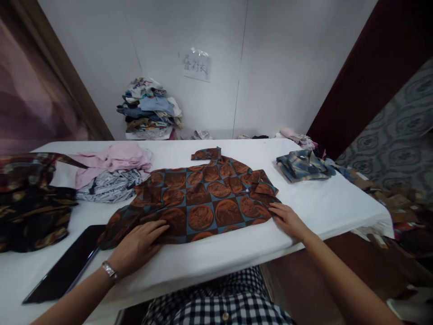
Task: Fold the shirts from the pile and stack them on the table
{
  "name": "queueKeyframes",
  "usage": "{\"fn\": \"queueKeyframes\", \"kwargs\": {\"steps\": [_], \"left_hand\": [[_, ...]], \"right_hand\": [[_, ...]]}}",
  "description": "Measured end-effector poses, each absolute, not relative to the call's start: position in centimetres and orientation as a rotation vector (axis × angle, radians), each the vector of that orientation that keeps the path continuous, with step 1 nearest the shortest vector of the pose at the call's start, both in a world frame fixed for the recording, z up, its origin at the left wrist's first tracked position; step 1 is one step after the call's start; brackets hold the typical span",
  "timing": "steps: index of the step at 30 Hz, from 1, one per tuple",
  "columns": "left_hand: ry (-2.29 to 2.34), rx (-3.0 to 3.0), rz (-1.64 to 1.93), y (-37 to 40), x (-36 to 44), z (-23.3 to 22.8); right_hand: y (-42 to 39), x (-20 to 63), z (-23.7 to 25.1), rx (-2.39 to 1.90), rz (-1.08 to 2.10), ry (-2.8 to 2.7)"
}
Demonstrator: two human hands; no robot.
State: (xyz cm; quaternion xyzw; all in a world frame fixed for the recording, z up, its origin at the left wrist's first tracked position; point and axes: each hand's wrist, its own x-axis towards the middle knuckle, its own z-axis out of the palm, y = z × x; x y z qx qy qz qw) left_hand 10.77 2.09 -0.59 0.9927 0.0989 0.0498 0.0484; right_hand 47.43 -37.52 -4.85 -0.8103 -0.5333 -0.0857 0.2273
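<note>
A brown shirt with orange discs (203,198) is spread flat on the white table (237,246), and it is pressed at its near edge by both hands. The left hand (137,246) is laid palm down on the shirt's near left corner, its fingers (154,230) extended, slightly apart and clamped on nothing; a wristwatch (110,271) is worn just behind it. The right hand (287,220) is rested on the near right corner, its fingers flat and close together, with only the tips on the cloth. The bulk of the shirt lies beyond and between the two sets of fingertips, the collar end farthest from them. Smoothing appears to be the step in hand, and it is judged to be done best with palms kept flat and pressure drawn outward from the middle, so that creases are pushed off the edges rather than gathered under the fingers. A dark flat board (66,266) is seen just outside the left fingers, a pink garment (113,160) beyond them, and a folded blue plaid shirt (302,164) well beyond the right fingers. A stack of clothes (150,108) stands against the far wall.
</note>
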Motion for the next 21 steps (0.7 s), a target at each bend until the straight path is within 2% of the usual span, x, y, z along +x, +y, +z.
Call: {"fn": "queueKeyframes", "kwargs": {"steps": [7, 14, 21], "left_hand": [[0.321, 3.098, 0.091, 1.0, 14.1, 1.1], [0.105, 3.159, 0.055, -4.3, 17.5, 0.1], [0.252, 3.104, 0.036, -5.5, 15.7, -0.3]], "right_hand": [[-36.9, 50.9, -3.6, -2.356, -0.261, -1.507], [-41.8, 54.7, -3.8, -2.494, -0.322, -1.314], [-43.2, 55.4, -4.7, -2.487, -0.208, -1.345]]}}
